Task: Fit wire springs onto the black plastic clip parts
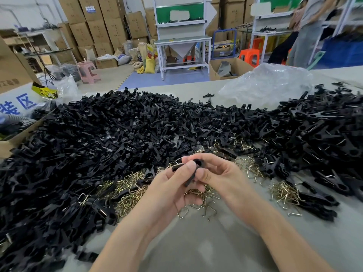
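Both hands met low over the scatter of springs. The left hand had its fingers curled under a black clip part with the thumb pressed on top, and the right hand pinched the part's upper end between thumb and bent forefinger. Neither hand was open; both gripped the same piece. A wire spring showed at the part's far end, touching it, though whether it was seated yet could not be told. Holding the part from both sides probably steadied it so the spring could be pushed home. The supplies lay within reach, likely for speed: loose springs right under the hands, the heap of black parts to the left and ahead, and a second black pile to the right, all on the grey table
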